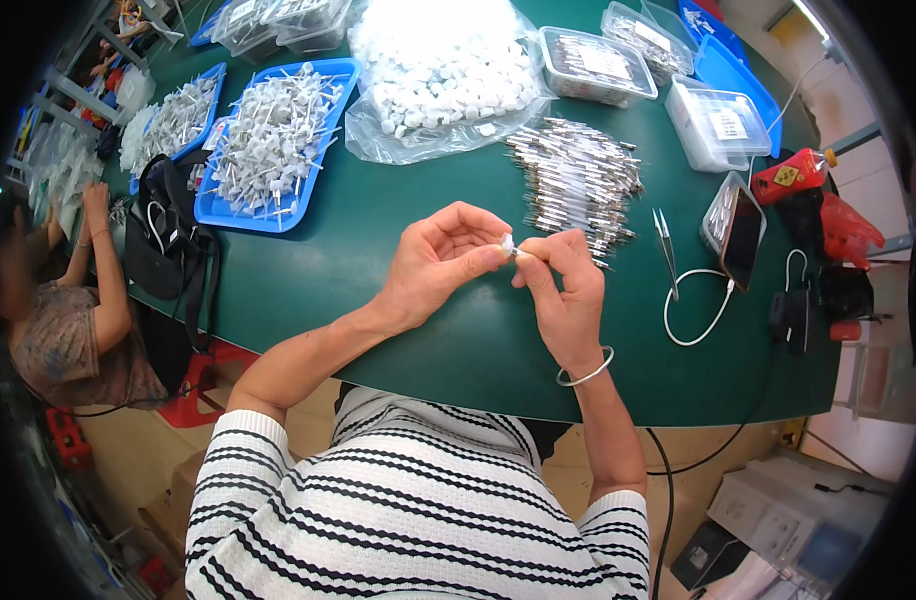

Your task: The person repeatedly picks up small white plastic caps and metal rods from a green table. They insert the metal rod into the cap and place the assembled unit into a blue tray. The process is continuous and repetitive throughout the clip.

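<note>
My left hand point(443, 255) pinches a small white plastic cap point(507, 242) between thumb and forefinger. Against it, my right hand point(566, 285) grips a thin metal pin point(519, 252), mostly hidden by the fingertips. The two pieces meet between my hands above the green table; how far the pin sits inside the cap I cannot tell. Just beyond my right hand lies a heap of metal pins point(578, 185). Behind it, a clear plastic bag point(378, 140) is full of white caps point(448, 95). A blue tray point(300, 205) at the left holds many capped pins point(273, 135).
Tweezers point(666, 250) and a white cable point(690, 343) lie at the right, near a phone point(743, 240) leaning on a clear box. Lidded clear boxes point(598, 65) stand at the back. A black backpack point(163, 240) rests at the left edge, where another person point(78, 320) sits.
</note>
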`<act>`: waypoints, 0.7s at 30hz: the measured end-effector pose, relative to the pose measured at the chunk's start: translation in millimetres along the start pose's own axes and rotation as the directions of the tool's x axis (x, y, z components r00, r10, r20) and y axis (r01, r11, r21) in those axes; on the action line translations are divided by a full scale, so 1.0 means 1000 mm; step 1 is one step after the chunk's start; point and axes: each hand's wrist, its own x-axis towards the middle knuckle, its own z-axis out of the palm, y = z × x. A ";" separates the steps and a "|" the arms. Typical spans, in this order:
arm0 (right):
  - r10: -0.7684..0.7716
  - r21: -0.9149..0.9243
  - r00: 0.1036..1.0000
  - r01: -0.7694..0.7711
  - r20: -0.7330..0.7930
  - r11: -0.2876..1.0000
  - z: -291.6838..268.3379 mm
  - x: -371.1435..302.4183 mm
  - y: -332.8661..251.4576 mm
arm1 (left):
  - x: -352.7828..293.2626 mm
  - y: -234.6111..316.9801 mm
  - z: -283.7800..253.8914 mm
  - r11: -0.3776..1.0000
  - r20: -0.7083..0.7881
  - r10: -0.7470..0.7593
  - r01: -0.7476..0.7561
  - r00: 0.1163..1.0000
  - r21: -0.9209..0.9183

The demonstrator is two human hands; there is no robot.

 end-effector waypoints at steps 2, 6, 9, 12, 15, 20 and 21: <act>-0.008 0.026 1.000 0.008 0.014 1.000 0.000 -0.001 -0.002 | 0.000 0.000 -0.001 1.000 0.035 0.028 -0.028 0.999 -0.006; -0.033 -0.034 0.999 0.033 0.008 0.999 0.000 -0.001 -0.005 | -0.003 0.002 -0.001 1.000 0.042 0.021 -0.020 0.999 -0.016; -0.052 -0.073 0.999 0.050 -0.019 0.996 0.004 -0.004 -0.004 | -0.005 -0.001 0.000 0.997 0.057 0.081 -0.081 0.995 -0.003; -0.095 -0.125 0.995 0.089 -0.041 0.988 0.006 -0.004 -0.004 | -0.005 -0.003 0.001 0.988 0.065 0.152 -0.152 0.986 0.004; -0.116 -0.130 0.991 0.108 -0.059 0.986 0.009 -0.003 -0.004 | -0.006 -0.003 0.003 0.982 0.056 0.187 -0.189 0.981 0.025; 0.028 0.035 0.999 -0.027 -0.019 0.999 0.007 -0.006 -0.003 | -0.006 -0.001 0.003 0.964 0.055 0.219 -0.225 0.974 0.141; 0.081 0.105 0.997 -0.080 -0.007 0.991 0.007 -0.006 -0.002 | -0.005 0.001 0.004 0.958 0.069 0.211 -0.221 0.975 0.181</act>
